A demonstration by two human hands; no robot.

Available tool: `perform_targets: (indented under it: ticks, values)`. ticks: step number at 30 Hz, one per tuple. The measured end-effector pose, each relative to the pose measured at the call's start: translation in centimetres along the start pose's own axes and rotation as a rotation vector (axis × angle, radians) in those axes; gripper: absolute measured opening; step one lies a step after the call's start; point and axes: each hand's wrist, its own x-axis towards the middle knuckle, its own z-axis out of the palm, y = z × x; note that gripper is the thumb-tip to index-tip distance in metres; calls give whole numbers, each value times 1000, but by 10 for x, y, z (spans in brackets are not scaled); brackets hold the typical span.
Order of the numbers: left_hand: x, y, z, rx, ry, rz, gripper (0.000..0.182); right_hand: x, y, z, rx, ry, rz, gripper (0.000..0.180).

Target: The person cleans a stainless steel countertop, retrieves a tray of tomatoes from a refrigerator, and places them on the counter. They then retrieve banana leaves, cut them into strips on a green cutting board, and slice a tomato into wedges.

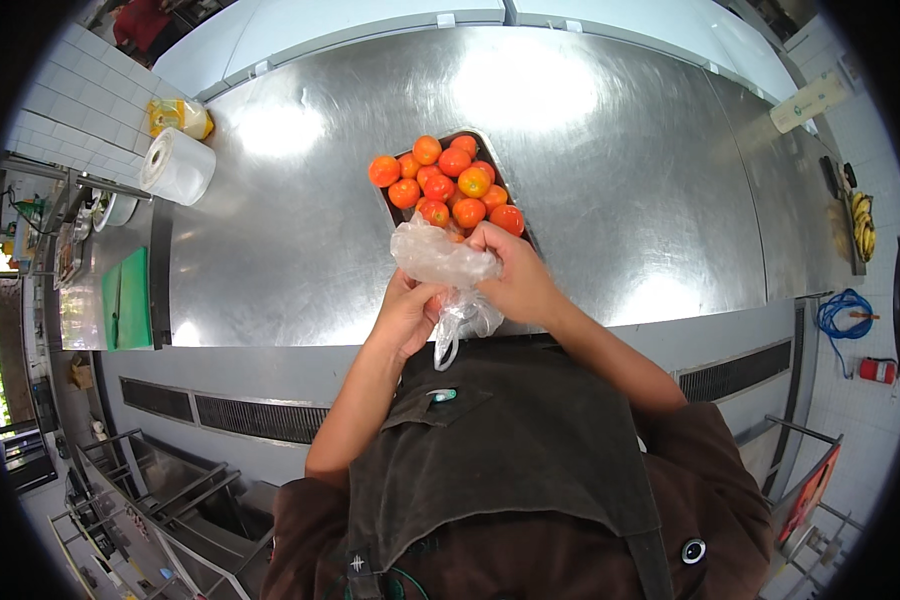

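Observation:
A clear plastic bag (442, 255) is gathered between my two hands at the front edge of the steel counter. My left hand (412, 311) grips its lower left side, with something reddish showing by the fingers. On the right, my right hand (516, 274) pinches the bag's other side. The bag's crumpled lower end hangs over the counter edge in front of the apron. Just beyond the hands is a rectangular metal tray (487, 142) heaped with tomatoes (439, 187), mostly red and some orange. The bag covers the tray's near end.
A large plastic roll (178, 166) and a yellow packet (180, 118) stand at the counter's far left, and a green cutting board (127, 300) lies further left. Bananas (863, 225), a blue hose (846, 313) and a fire extinguisher (878, 370) are at the right. A person in red is at the top left.

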Motion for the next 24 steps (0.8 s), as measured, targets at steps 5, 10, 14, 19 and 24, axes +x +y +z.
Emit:
perform_targets:
  ticks: [5, 10, 14, 19, 24]
  values:
    - [8, -10, 8, 51, 209, 85, 46, -10, 11, 21, -59, 370, -288, 22]
    - [-1, -5, 14, -365, -100, -72, 38, 1, 22, 15, -39, 502, -297, 27]
    - [-5, 8, 21, -305, -127, -103, 40, -2, 23, 7, -14, 465, -244, 26]
    - [2, 3, 24, -66, 1, 69, 42, -5, 8, 6, 13, 571, -296, 23]
    - [2, 3, 20, -124, -42, 90, 43, 0, 5, 2, 126, 574, -198, 17]
